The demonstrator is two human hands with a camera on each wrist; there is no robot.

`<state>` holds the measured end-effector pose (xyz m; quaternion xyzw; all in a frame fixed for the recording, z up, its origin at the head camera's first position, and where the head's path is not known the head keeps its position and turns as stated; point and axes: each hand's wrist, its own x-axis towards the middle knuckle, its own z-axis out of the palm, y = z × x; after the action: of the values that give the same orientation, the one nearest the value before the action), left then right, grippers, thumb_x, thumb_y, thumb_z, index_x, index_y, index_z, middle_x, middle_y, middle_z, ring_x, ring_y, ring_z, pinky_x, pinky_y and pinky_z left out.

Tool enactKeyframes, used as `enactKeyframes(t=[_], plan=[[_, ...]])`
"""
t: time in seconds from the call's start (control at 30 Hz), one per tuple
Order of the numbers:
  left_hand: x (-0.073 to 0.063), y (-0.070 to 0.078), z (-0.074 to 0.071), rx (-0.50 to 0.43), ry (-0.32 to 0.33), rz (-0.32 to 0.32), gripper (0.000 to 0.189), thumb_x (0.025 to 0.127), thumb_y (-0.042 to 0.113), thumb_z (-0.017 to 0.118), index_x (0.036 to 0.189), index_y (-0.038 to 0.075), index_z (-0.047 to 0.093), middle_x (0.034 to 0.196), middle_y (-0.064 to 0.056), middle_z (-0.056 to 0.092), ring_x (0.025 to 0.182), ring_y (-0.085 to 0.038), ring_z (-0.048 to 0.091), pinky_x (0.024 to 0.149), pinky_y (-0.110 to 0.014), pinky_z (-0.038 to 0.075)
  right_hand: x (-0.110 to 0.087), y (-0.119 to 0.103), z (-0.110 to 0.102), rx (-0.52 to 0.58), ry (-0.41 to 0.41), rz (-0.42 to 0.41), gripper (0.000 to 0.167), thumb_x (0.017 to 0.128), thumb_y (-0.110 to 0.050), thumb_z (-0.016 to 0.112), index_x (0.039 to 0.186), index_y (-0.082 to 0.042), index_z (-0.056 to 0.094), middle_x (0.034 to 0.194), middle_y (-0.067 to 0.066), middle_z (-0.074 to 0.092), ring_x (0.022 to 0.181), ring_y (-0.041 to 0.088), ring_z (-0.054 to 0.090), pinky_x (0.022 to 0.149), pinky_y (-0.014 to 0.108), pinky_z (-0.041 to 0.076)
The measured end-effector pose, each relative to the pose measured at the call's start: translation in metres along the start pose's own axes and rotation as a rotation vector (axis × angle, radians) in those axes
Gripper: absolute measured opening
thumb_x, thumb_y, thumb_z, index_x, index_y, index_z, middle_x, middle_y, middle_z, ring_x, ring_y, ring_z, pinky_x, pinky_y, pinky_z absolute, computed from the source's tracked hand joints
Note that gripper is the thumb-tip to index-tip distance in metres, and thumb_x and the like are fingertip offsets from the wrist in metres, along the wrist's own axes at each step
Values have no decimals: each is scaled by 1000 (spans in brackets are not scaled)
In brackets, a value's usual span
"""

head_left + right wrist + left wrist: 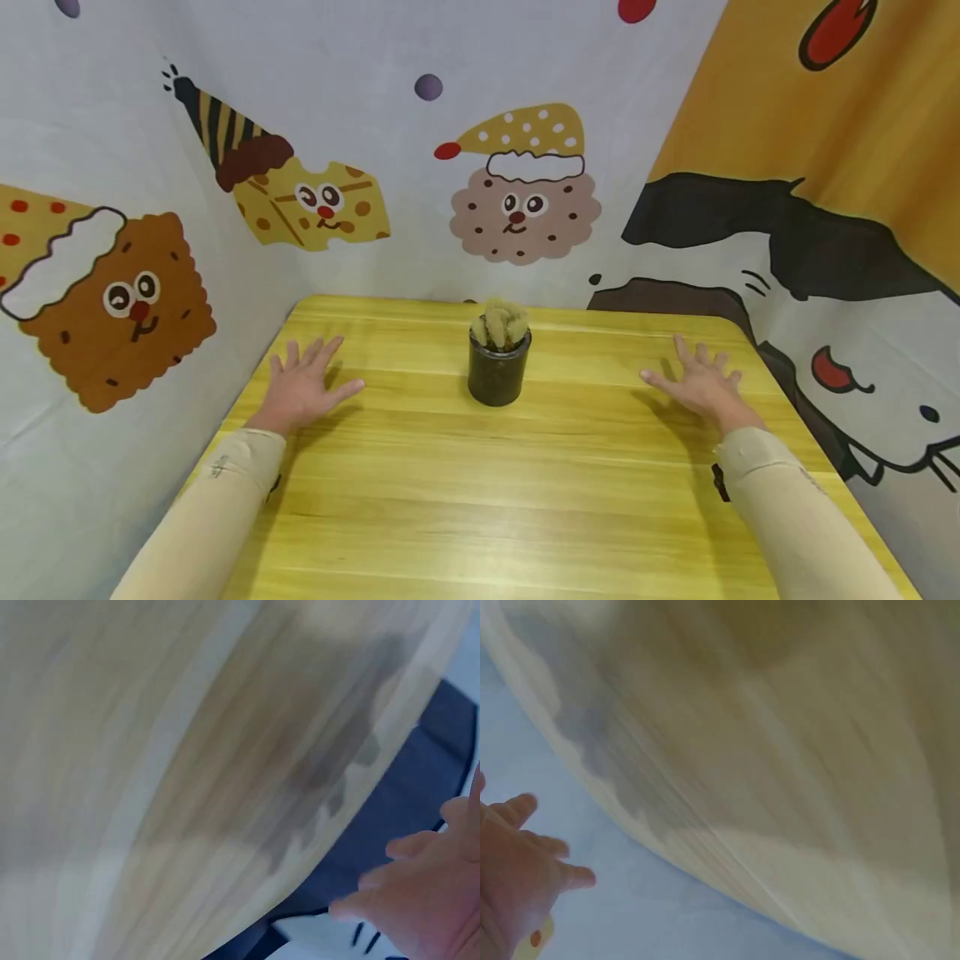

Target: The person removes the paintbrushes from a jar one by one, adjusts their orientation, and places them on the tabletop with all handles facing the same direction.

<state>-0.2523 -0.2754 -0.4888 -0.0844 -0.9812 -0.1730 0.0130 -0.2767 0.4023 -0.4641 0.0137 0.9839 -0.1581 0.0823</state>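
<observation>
A dark cylindrical pot [497, 379] stands upright near the back middle of the table, with a pale yellowish-green plant [500, 323] showing above its rim; it looks like a small cactus. On the left, my left hand [300, 392] is spread over the table with its fingers apart, holding nothing. My right hand [703, 385] is spread likewise on the right side, also holding nothing. Both hands are well apart from the pot. The wrist views show the left hand [517, 877] and the right hand [427, 892] in part, with their shadows on the wood.
The yellow wood-grain table [480, 500] has rounded back corners. Directly behind and beside it hangs a cloth [390, 42] printed with cartoon biscuits, cheese and an animal. Beige sleeves [217, 492] cover both arms, and a dark strap piece [720, 482] shows under the right wrist.
</observation>
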Motion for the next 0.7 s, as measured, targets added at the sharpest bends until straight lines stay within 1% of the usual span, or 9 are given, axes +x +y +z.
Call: enactKeyframes(t=[0.03, 0.1, 0.13, 0.2, 0.27, 0.37, 0.47, 0.57, 0.7], plan=[[1, 4, 0, -29, 5, 3, 102, 99, 80, 51, 174, 21, 16, 175, -30, 21, 156, -70, 2, 119, -88, -2, 0, -7, -1, 24, 7, -20, 123, 95, -88, 46, 172, -9, -7, 171, 42, -1, 152, 74, -4, 116, 89, 1], [5, 20, 0, -93, 18, 14, 101, 99, 79, 53, 174, 21, 17, 175, -26, 26, 158, -66, 8, 121, -85, -1, -1, -28, -3, 87, 28, -79, 115, 99, -79, 51, 172, -3, 5, 171, 39, 17, 155, 67, 16, 121, 83, 17], [9, 31, -1, -128, 24, 25, 101, 99, 78, 54, 173, 21, 19, 175, -23, 28, 159, -64, 11, 123, -83, 0, -1, -42, -4, 130, 36, -115, 109, 101, -75, 54, 172, -2, 14, 170, 36, 27, 154, 62, 27, 121, 78, 26], [16, 59, -3, -176, 38, 59, 99, 98, 77, 57, 173, 23, 22, 175, -18, 31, 160, -59, 16, 126, -80, 2, 0, -72, -6, 207, 49, -197, 94, 104, -66, 58, 168, -2, 32, 163, 30, 45, 147, 54, 46, 116, 71, 42], [24, 90, -5, -206, 51, 101, 97, 97, 76, 59, 172, 25, 24, 175, -15, 33, 161, -55, 20, 129, -76, 5, 1, -106, -5, 288, 51, -282, 80, 105, -60, 62, 161, -5, 47, 155, 24, 57, 140, 46, 56, 113, 65, 48], [34, 133, -3, -270, 64, 163, 94, 97, 74, 62, 171, 27, 28, 175, -11, 35, 162, -51, 21, 131, -71, 7, 2, -150, -2, 403, 28, -364, 69, 103, -59, 66, 153, -12, 59, 150, 14, 64, 135, 37, 62, 111, 58, 53], [42, 164, 2, -319, 72, 202, 92, 97, 73, 63, 170, 27, 32, 173, -10, 39, 162, -45, 26, 133, -68, 10, 3, -183, 2, 474, 12, -400, 62, 101, -58, 69, 146, -15, 66, 149, 10, 65, 136, 34, 61, 111, 54, 54], [49, 185, 9, -325, 76, 221, 89, 97, 72, 63, 168, 26, 36, 169, -8, 44, 160, -39, 34, 132, -67, 13, 4, -201, 7, 489, 7, -404, 59, 100, -57, 71, 144, -17, 67, 151, 11, 62, 139, 36, 59, 112, 54, 54], [53, 201, 17, -340, 73, 218, 88, 99, 70, 63, 168, 23, 37, 167, -7, 47, 157, -37, 39, 131, -69, 15, 7, -213, 12, 467, 27, -389, 60, 100, -57, 72, 144, -17, 66, 155, 13, 60, 139, 39, 60, 110, 57, 54]])
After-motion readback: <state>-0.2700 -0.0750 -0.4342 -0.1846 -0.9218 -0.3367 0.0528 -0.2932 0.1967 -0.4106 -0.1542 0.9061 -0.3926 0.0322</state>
